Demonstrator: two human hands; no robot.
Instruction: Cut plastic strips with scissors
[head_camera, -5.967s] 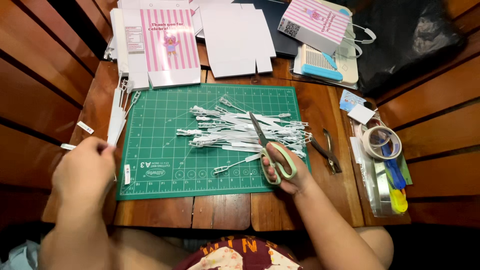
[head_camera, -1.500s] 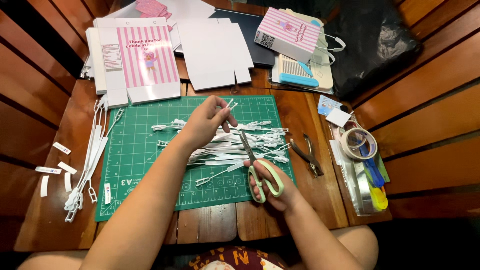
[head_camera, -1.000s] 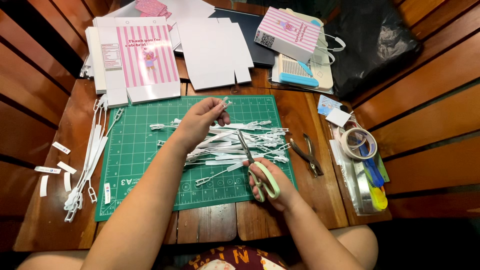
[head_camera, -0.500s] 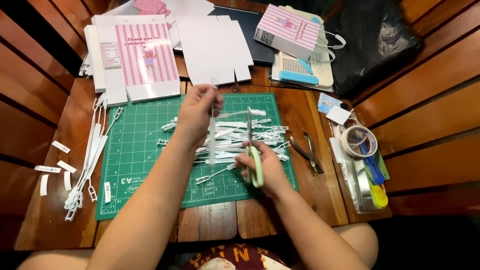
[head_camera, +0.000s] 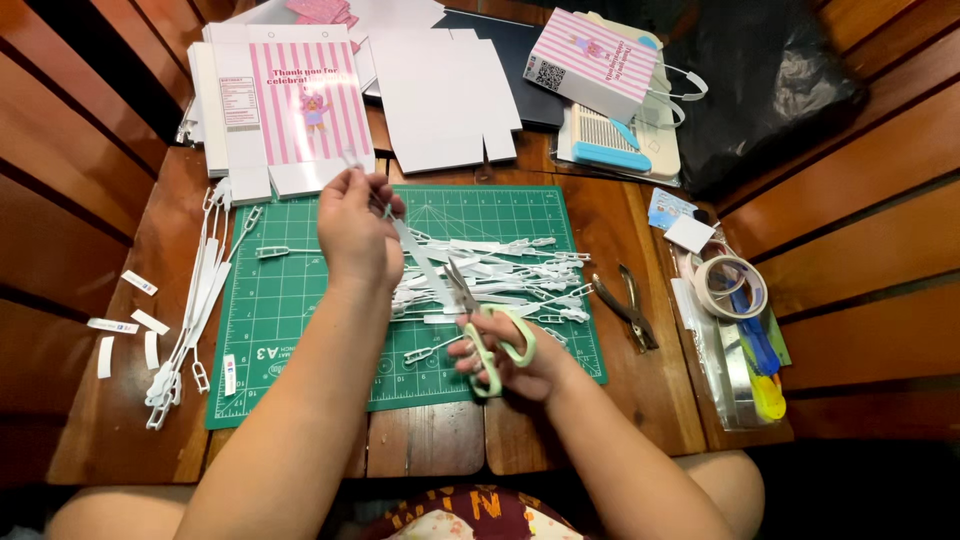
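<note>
Now we are trimming: our left hand is pinching a white plastic strip above the green cutting mat, while our right hand is gripping scissors; next, the blades probably need aligning on it.

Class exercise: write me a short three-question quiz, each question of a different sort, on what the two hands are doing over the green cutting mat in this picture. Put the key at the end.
1. True or false: the right hand holds green-handled scissors over the green cutting mat.
2. Multiple choice: what does the left hand hold up? A) a roll of tape B) a white strip C) the pliers
3. Short answer: on which side of the mat do the pliers lie, as the person sees it?

Key:
1. True.
2. B, a white strip, which slants down toward the scissor blades.
3. The right side, on the wooden table, just off the mat's edge.
</note>
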